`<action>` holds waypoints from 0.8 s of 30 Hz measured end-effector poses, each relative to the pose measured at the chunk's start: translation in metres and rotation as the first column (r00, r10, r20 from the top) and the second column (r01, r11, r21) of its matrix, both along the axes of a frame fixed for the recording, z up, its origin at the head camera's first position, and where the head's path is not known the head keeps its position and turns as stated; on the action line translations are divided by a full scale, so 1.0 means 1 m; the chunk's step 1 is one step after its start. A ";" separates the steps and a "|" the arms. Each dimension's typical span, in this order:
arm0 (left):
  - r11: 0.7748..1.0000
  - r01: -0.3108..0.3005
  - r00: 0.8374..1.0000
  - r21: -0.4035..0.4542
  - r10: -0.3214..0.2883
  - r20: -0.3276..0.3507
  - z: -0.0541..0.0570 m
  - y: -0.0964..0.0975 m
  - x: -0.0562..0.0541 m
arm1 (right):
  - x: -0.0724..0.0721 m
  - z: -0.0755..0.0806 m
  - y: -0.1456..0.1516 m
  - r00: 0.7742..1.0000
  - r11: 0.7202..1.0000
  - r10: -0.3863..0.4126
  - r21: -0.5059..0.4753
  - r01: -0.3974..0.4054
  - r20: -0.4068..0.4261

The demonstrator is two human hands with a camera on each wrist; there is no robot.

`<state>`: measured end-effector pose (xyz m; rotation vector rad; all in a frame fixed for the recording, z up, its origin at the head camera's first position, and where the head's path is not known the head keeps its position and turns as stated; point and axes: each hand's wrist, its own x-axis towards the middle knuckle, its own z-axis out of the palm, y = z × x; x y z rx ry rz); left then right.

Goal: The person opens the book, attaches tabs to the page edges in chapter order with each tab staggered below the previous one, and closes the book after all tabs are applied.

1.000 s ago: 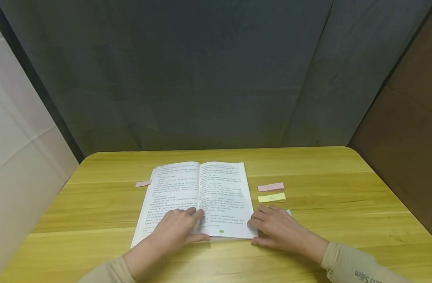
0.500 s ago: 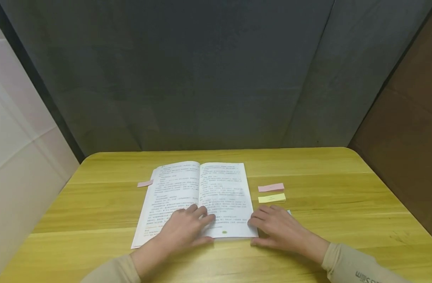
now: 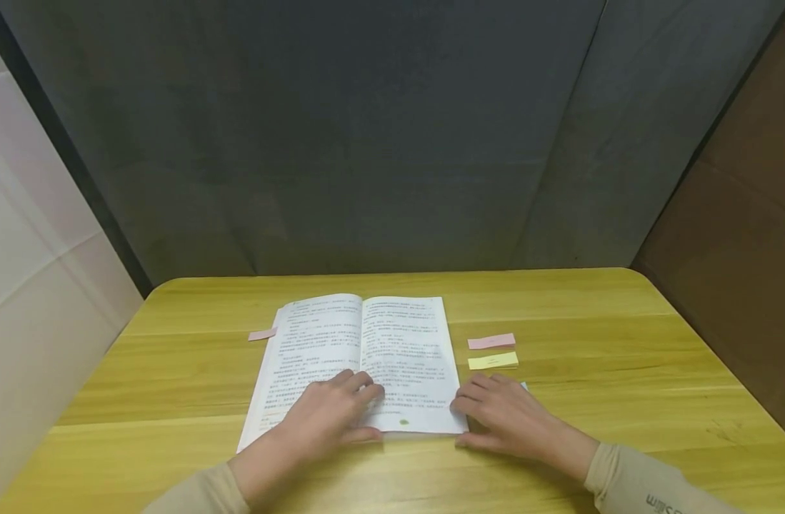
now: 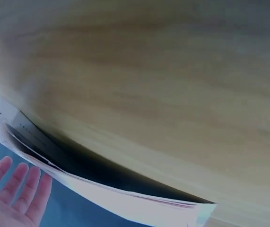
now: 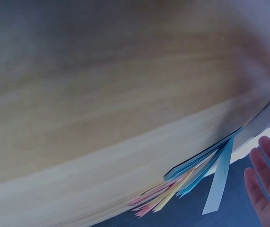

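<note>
An open book (image 3: pixel 405 343) lies on the table, printed pages facing up. Low on the pages near the spine rests my left hand (image 3: pixel 331 414), fingers spread loosely and thumb by the bottom edge. My right hand (image 3: pixel 504 417) touches the lower right corner, its fingertips at the page's side edge. From the left page sticks out a pink paper tab (image 3: pixel 261 334). In the left wrist view, the left hand (image 4: pixel 21 198) has its fingers extended by the book's lower edge (image 4: pixel 106 194). The right wrist view shows the right hand (image 5: pixel 269 184) with fairly straight fingers.
Right of the book lie a pink strip pad (image 3: pixel 491 342) and a yellow strip pad (image 3: pixel 493 360). A blue strip (image 3: pixel 524 385) is mostly hidden behind the right hand. The wooden table (image 3: pixel 623 343) ends at a dark curtain (image 3: pixel 366 143).
My left hand slid slightly right across the lower pages, then a little back left. The right hand has stayed at the book's corner.
</note>
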<state>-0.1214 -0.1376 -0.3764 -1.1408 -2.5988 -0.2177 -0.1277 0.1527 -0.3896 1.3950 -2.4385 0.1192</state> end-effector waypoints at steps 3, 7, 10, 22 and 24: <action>0.999 0.010 1.000 0.037 -0.010 -0.009 0.002 -0.006 0.000 | 0.000 0.000 0.000 1.000 1.000 0.001 0.002 -0.001 0.001; 0.995 0.077 0.994 0.069 -0.071 -0.080 0.004 -0.013 0.001 | -0.001 -0.001 0.001 1.000 1.000 0.008 0.004 -0.008 -0.009; 0.986 0.155 0.974 0.064 -0.142 -0.175 0.004 -0.015 0.002 | -0.002 -0.001 0.001 1.000 1.000 0.010 0.008 -0.010 -0.016; 0.976 0.211 0.915 0.061 -0.175 -0.364 0.012 -0.016 0.008 | -0.002 -0.002 0.000 1.000 1.000 0.007 0.021 -0.007 -0.025; 0.978 0.201 0.909 0.060 -0.163 -0.384 0.014 -0.017 0.008 | -0.002 -0.002 0.000 1.000 1.000 0.005 0.024 -0.005 -0.026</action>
